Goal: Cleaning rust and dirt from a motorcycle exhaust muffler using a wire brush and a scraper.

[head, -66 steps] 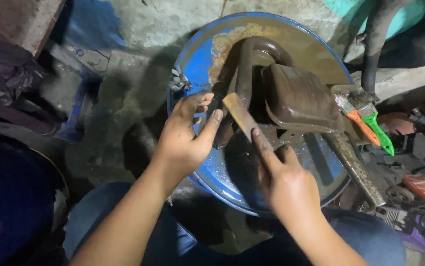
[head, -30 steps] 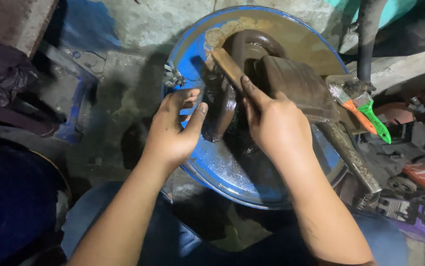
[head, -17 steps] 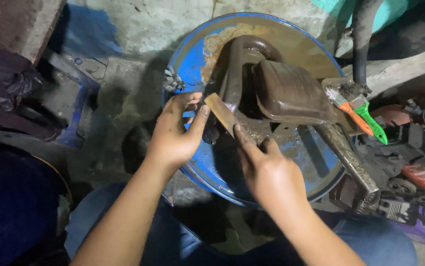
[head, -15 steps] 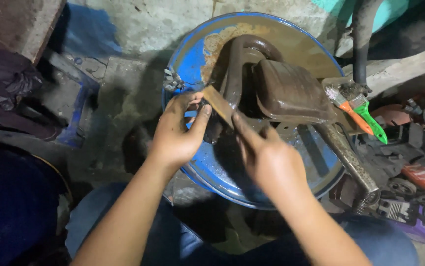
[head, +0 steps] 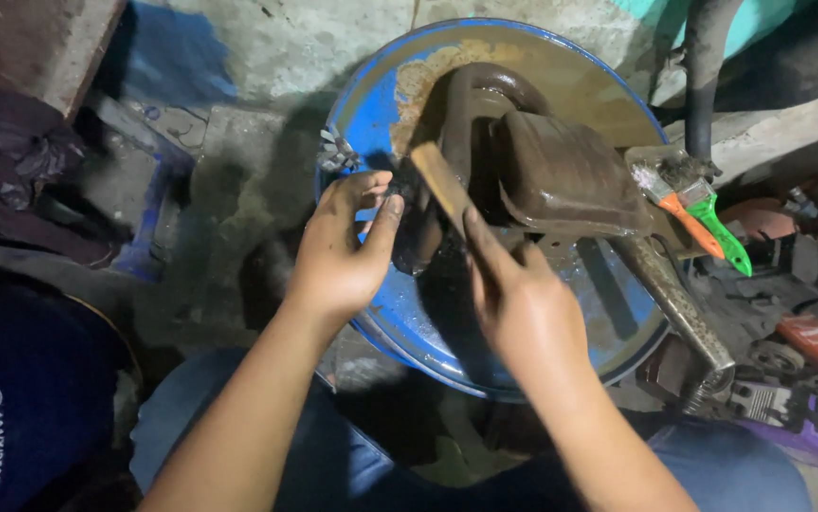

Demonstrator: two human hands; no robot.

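1. Flat stick (head: 439,180), tan, held aslant over the blue drum (head: 399,313); far end against the dark curved metal part (head: 471,104) near the drum's left side.
2. Right hand (head: 523,303) closed round the near end of the stick, forefinger laid along its top.
3. Left hand (head: 343,251) half curled, fingertips and thumb pinched on the dark edge of the part just left of the stick; exact item in the pinch too dark to tell.
4. Part rests on the drum top, joined to a brown boxy body (head: 561,175) to its right.
5. Rusty bar (head: 679,308) runs from that body down over the drum's right rim.
6. Two brushes at the right rim: orange handle (head: 689,216), green handle (head: 717,220), lying side by side, touching.
7. Drum top blue, wet, stained brown toward the far side.
8. Concrete floor (head: 238,180) left of the drum; dark cloth (head: 11,156) at far left.
9. Blue trousers (head: 333,465) below the forearms.
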